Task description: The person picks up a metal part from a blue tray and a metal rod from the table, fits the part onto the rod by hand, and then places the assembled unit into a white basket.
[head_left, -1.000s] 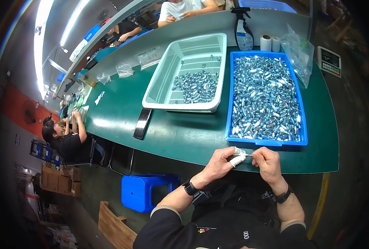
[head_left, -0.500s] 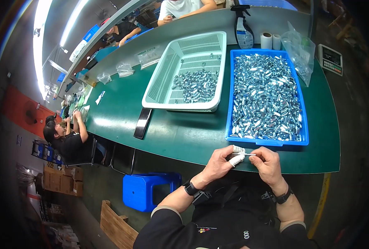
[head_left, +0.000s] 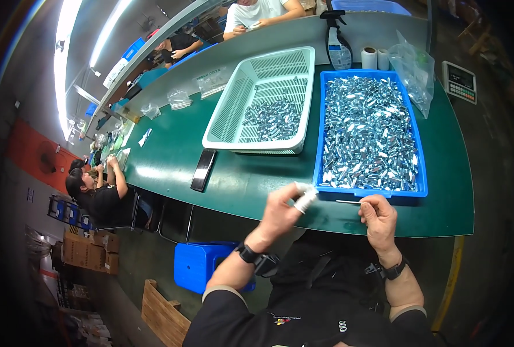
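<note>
My right hand (head_left: 380, 220) pinches a thin silvery rod (head_left: 348, 202), which points left across the front of the blue tray. Up and to the left of it is my left hand (head_left: 281, 207), with white coverings (head_left: 306, 199) on its fingertips. Motion blurs those fingers, so I cannot tell whether anything is between them. Small shiny metal pieces (head_left: 369, 133) fill the blue tray (head_left: 423, 173) just beyond my hands. Farther left, a pale green slotted basket (head_left: 215, 124) holds a smaller heap of similar metal pieces (head_left: 275, 118).
A dark phone (head_left: 202, 170) lies on the green table (head_left: 170, 156) beside the basket. Behind the tray stand a spray bottle (head_left: 339, 49), white rolls (head_left: 369, 58) and a clear plastic bag (head_left: 416, 78). A scale (head_left: 459, 82) is at the right. Several people sit around; a blue stool (head_left: 196, 267) stands below.
My left hand has parted from my right and moved left and up, toward the basket. The rod stays in my right hand, its left end now free. The view has shifted slightly.
</note>
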Available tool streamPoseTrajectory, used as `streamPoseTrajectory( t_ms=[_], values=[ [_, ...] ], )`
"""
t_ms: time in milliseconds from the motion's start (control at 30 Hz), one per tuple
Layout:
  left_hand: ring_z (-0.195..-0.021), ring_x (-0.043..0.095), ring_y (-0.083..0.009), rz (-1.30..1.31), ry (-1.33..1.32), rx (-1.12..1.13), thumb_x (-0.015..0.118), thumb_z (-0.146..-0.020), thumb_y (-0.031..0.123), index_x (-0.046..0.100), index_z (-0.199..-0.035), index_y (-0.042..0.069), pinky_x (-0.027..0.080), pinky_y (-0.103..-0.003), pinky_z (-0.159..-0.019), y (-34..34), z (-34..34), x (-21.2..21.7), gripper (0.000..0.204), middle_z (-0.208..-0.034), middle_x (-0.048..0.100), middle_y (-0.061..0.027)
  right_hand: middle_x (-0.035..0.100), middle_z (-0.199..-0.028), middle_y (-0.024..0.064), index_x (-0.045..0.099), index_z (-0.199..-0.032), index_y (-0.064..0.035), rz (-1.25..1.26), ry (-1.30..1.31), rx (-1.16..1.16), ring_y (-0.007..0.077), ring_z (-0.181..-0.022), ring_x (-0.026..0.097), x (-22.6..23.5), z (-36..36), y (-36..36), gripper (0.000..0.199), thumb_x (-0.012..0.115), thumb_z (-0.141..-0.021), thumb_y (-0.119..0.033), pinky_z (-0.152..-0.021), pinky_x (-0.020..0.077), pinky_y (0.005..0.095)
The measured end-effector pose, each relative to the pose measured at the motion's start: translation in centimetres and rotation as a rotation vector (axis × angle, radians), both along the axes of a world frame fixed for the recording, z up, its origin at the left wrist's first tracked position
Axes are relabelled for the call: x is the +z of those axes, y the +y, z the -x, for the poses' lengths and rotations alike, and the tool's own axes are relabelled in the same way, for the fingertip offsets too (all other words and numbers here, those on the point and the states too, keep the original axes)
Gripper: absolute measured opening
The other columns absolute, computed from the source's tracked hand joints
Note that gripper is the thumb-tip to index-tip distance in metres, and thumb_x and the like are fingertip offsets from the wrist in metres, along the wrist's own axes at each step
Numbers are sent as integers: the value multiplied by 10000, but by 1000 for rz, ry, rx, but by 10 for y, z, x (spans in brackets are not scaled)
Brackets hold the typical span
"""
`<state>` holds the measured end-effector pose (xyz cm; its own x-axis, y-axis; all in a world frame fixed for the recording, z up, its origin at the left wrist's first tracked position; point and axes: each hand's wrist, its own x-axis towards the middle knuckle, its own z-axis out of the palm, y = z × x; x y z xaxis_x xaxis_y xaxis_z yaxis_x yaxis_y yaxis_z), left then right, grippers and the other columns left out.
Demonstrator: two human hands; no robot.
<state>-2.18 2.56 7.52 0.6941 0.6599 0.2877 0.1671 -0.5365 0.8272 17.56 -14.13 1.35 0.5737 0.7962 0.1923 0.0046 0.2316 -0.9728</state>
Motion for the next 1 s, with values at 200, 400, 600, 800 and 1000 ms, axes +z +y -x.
streamPoseTrajectory(
  t_ms=[200,400,600,800,1000],
  values=[
    [-781,666,-122,-282,-72,297,749,-918,80,720,-1062,-2,533,-279,-726,80,-3,58,169,-911,718,-79,639,-768,13,670,-1022,-15,-49,-61,-33,54,-631,540,-4,-1,0,175,671,-1027,-190,-565,420,198],
    [-1012,671,-311,-806,-5,146,817,-821,116,716,-1100,80,539,-409,-882,84,-49,63,299,-1042,703,-123,640,-760,13,678,-991,-12,-55,-55,-55,60,-635,549,0,5,-3,188,686,-1017,-198,-573,444,211],
    [-949,631,-345,-725,216,-385,827,-796,225,699,-1130,89,528,-454,-799,47,-123,11,383,-999,620,-115,632,-747,10,672,-950,-10,-41,-72,-83,65,-626,547,1,10,-2,147,671,-1015,-142,-564,447,227],
    [-915,627,-351,-655,243,-356,793,-796,156,690,-929,73,524,-460,-780,54,-124,15,187,-890,622,-118,632,-738,13,669,-964,-6,-96,-102,-71,55,-612,537,8,5,4,107,650,-1013,-100,-560,431,219],
    [-892,617,-338,-629,229,-341,821,-802,167,714,-984,54,508,-431,-769,43,-127,10,240,-896,604,-118,633,-744,10,675,-975,-12,-86,-129,-102,60,-628,550,4,1,1,172,674,-1020,-178,-567,449,226]
  ],
)
